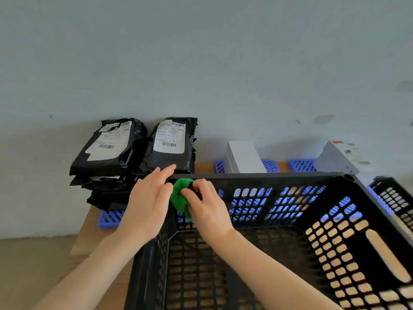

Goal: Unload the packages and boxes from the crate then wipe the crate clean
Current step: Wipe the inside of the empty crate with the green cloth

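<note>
Counts: 2 black crates, near crate (257,175) and second crate (395,198) at the right edge. 2 white boxes: left box (243,156), right box (339,157). Black packages in 2 stacks, 1 labelled on top of each: left package (109,144), right package (169,142); the crumpled ones below can't be counted. 1 green cloth (178,198). 2 hands: left hand (147,204), right hand (207,206). Blue grid mats (110,218): 4 patches show, piece count unclear.

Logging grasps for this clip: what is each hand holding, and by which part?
The right hand grips the bunched green cloth by its right side. The left hand holds nothing; its fingers rest on the crate rim.
</note>
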A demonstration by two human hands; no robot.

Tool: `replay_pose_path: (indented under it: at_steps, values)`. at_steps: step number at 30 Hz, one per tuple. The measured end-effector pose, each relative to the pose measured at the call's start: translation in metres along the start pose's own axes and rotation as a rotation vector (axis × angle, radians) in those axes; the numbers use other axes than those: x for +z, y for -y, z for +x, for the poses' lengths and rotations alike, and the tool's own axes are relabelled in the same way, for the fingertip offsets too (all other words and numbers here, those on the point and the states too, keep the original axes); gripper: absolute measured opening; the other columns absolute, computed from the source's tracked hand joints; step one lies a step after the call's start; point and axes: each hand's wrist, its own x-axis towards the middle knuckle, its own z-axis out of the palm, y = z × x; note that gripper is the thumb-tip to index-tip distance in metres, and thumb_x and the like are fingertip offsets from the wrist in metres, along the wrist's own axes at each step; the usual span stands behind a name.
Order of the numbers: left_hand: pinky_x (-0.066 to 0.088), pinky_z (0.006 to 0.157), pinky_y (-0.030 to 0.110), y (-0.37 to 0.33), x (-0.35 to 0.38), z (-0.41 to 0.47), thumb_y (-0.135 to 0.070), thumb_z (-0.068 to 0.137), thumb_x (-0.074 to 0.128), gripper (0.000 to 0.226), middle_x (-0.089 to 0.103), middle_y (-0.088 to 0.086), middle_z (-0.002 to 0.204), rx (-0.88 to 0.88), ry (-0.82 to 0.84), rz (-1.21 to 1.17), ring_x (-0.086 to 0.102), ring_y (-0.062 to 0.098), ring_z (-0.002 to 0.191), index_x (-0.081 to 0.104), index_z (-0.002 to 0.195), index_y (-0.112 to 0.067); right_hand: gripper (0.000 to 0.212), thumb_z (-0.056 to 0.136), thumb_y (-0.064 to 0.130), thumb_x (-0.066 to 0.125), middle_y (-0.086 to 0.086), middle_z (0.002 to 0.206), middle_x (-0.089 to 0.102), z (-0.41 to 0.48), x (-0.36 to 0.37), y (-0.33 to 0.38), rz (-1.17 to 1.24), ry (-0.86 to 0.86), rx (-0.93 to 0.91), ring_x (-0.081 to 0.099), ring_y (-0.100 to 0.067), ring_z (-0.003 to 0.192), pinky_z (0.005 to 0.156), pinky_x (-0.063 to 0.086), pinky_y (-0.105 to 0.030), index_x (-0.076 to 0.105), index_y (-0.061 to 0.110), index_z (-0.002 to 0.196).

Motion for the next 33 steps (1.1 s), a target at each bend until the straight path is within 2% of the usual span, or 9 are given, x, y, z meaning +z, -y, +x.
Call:
replay_pose_path:
  at_steps: [7,11,13,15,20,23,27,31,33]
  values:
    - [-0.001,0.12,0.034,-0.005,0.001,0.001,-0.059,0.086,0.007,0.073,0.012,-0.017,0.16,0.219,0.16,0.463,-0.001,0.001,0.147,0.019,0.154,-0.033,0.037,0.081,-0.001,0.067,-0.006,0.117,0.044,-0.043,-0.051,-0.069,-0.076,-0.133,0.355,0.054,-0.024,0.099,0.076,0.055,-0.034,0.06,0.005,0.117]
    - [0.004,0.12,0.037,-0.003,0.003,0.001,-0.06,0.087,0.009,0.074,0.018,-0.013,0.16,0.256,0.149,0.541,0.008,0.006,0.148,0.025,0.153,-0.03,0.038,0.083,-0.006,0.06,-0.006,0.12,0.043,-0.063,-0.074,-0.098,-0.082,-0.288,0.759,0.051,-0.022,0.101,0.081,0.041,-0.026,0.055,0.004,0.119]
    - [0.006,0.12,0.037,-0.003,0.004,0.002,-0.06,0.087,0.01,0.074,0.021,-0.013,0.159,0.252,0.149,0.536,0.011,0.007,0.148,0.027,0.153,-0.03,0.038,0.084,-0.004,0.06,-0.006,0.119,0.043,-0.06,-0.068,-0.092,-0.064,-0.349,0.839,0.051,-0.022,0.102,0.085,0.045,-0.03,0.054,0.003,0.12]
    - [0.007,0.12,0.038,-0.003,0.003,0.002,-0.06,0.087,0.011,0.074,0.021,-0.014,0.159,0.245,0.152,0.52,0.012,0.006,0.148,0.028,0.152,-0.03,0.035,0.083,-0.002,0.062,-0.007,0.117,0.044,-0.05,-0.05,-0.074,-0.036,-0.341,0.722,0.051,-0.02,0.099,0.087,0.05,-0.035,0.056,0.002,0.118]
    - [0.009,0.12,0.038,-0.002,0.002,0.002,-0.064,0.086,0.01,0.076,0.018,-0.017,0.158,0.256,0.162,0.54,0.012,0.004,0.147,0.029,0.152,-0.031,0.039,0.079,0.003,0.068,-0.012,0.114,0.05,-0.032,-0.007,-0.032,-0.036,-0.109,0.244,0.055,-0.026,0.098,0.074,0.056,-0.035,0.055,0.004,0.116]
    - [0.011,0.12,0.04,-0.001,0.002,0.002,-0.064,0.087,0.013,0.075,0.019,-0.018,0.157,0.254,0.166,0.513,0.013,0.004,0.146,0.032,0.151,-0.03,0.037,0.077,0.002,0.063,-0.015,0.111,0.052,-0.037,-0.016,-0.05,-0.077,-0.101,0.206,0.054,-0.029,0.096,0.071,0.055,-0.036,0.056,0.004,0.113]
    - [0.009,0.12,0.039,0.001,0.002,0.003,-0.066,0.086,0.014,0.075,0.019,-0.02,0.156,0.246,0.168,0.482,0.011,0.0,0.145,0.033,0.15,-0.032,0.037,0.078,-0.005,0.061,-0.013,0.114,0.05,-0.069,-0.05,-0.106,-0.143,-0.215,0.481,0.054,-0.03,0.098,0.079,0.053,-0.037,0.058,0.0,0.114]
    - [0.013,0.118,0.042,0.004,0.004,0.005,-0.066,0.087,0.016,0.073,0.025,-0.021,0.153,0.252,0.144,0.464,0.017,0.003,0.144,0.038,0.148,-0.032,0.024,0.092,0.004,0.052,-0.005,0.117,0.042,-0.083,-0.094,-0.158,-0.162,-0.434,1.026,0.051,-0.024,0.091,0.07,0.04,-0.031,0.053,0.007,0.115]
    - [0.018,0.116,0.046,0.005,0.005,0.007,-0.064,0.089,0.019,0.069,0.03,-0.02,0.151,0.266,0.133,0.472,0.024,0.009,0.144,0.042,0.145,-0.031,0.017,0.094,0.007,0.05,-0.005,0.116,0.043,-0.078,-0.097,-0.161,-0.175,-0.465,1.059,0.05,-0.022,0.088,0.069,0.038,-0.029,0.053,0.006,0.111]
